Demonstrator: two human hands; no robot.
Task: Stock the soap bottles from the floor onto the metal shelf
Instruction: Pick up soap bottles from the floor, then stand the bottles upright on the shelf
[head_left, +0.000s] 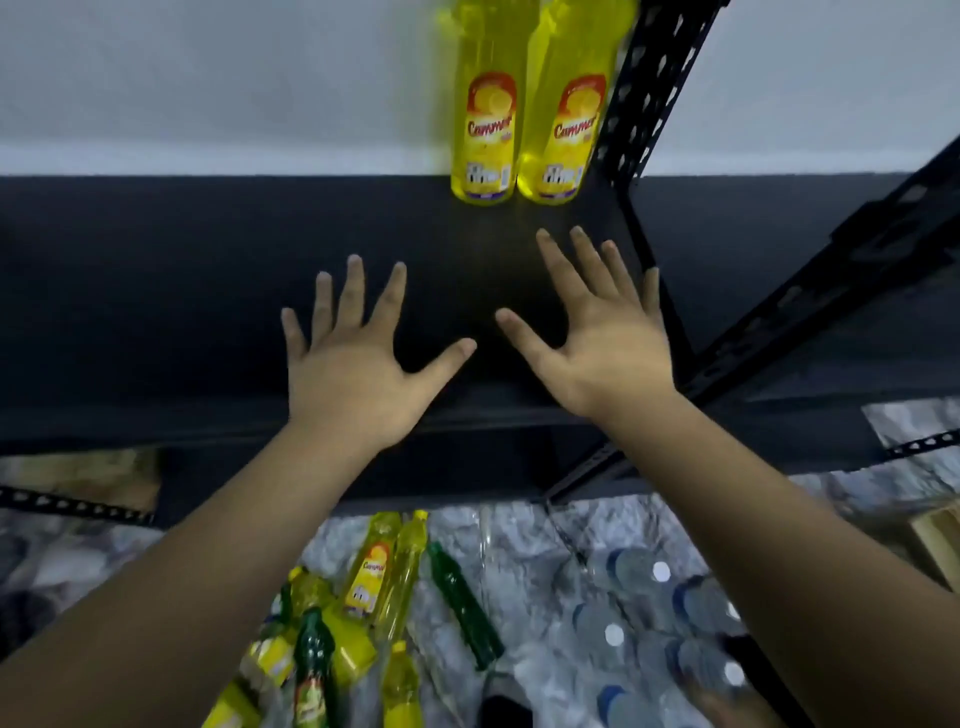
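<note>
- Left hand (353, 374) and right hand (602, 343) — both spread flat, holding nothing — hover mid-frame over the black metal shelf (156, 312).
- Two yellow soap bottles (524, 109) stand upright at the shelf's back, just above the right fingertips.
- More bottles (374, 597) lie on the floor, bottom centre, between the forearms.

Wall (208, 78): plain, pale grey-white, behind the racking, upper part of view.

Floor (519, 545): grey-and-white marbled surface, glossy, lower part of view.

Water bottles (660, 618): clear plastic, white or blue caps, grouped closely together on the floor at lower right, seen from above; they look wrapped as a pack, though blur leaves this uncertain.

Wooden piece (935, 540): pale, box-like, at the right edge on the floor, only partly in view.

Brownish object (78, 478): flat, blurred, low at left beneath the rack; kind cannot be told.
</note>
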